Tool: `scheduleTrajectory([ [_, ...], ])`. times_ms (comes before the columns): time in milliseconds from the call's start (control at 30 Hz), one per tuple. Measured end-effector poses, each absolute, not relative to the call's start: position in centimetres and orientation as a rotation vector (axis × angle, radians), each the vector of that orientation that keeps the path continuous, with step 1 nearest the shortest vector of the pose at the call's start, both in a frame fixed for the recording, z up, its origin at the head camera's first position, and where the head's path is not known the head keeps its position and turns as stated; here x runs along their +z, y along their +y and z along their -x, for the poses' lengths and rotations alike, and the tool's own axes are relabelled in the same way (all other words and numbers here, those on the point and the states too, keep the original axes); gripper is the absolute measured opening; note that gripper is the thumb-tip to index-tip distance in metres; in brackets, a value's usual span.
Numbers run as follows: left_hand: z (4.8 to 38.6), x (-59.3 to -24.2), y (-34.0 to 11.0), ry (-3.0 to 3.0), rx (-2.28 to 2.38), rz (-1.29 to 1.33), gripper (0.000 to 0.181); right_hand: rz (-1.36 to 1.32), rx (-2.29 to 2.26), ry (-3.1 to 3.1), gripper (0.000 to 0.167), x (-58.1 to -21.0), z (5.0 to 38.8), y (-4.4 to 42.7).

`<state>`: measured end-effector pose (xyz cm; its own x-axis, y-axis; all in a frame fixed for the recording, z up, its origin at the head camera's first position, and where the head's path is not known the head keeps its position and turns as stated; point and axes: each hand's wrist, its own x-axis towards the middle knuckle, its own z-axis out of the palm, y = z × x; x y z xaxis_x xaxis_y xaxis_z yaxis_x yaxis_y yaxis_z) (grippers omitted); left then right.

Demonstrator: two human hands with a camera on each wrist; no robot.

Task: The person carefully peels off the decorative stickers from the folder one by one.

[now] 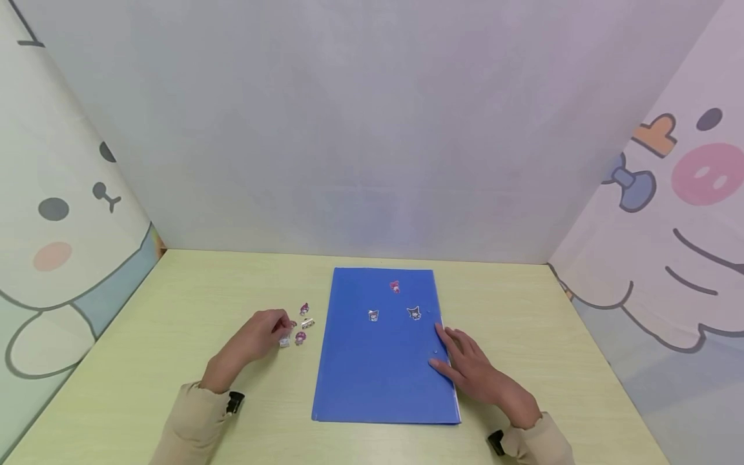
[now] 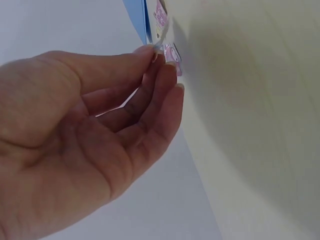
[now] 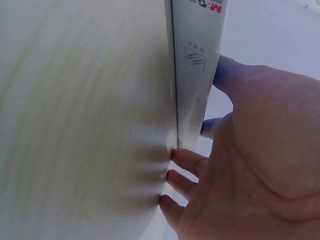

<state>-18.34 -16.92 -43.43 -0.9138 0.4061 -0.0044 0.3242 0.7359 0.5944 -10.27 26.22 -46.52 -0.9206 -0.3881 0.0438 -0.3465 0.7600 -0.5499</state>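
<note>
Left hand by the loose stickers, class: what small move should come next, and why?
Probably lift one sticker toward the blue folder: the left hand seems to pinch it, the right hand rests at the folder's edge, and three stickers lie on top.

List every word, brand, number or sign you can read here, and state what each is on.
"M&G", its middle sign blurred: upside down on the white side of the blue folder.
A striped sign, no word: on the same side; the characters beside it are too small to read.
Any lettering on the loose stickers: too small to tell.
</note>
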Motion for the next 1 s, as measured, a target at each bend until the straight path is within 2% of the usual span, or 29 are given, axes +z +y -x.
scheduleTrajectory([
  [467, 18.0, -43.5, -17.4, 2.748, 0.895, -0.609, 0.01, 0.678, -0.88, 2.943, 0.066, -47.9, 10.4, 26.6],
  [633, 17.9, -43.5, -17.4, 2.773, 0.872, -0.59, 0.011, 0.625, -0.856, 2.928, 0.069, -48.4, 10.6, 26.7],
  [900, 18.1, -43.1, -16.8, 2.853, 0.813, -0.541, 0.008, 0.544, -0.835, 2.845, 0.069, -46.3, 10.4, 26.2],
  [1000, 18.3, -43.0, -16.4, 2.869, 0.821, -0.529, 0.009, 0.544, -0.845, 2.853, 0.069, -46.6, 10.4, 26.3],
])
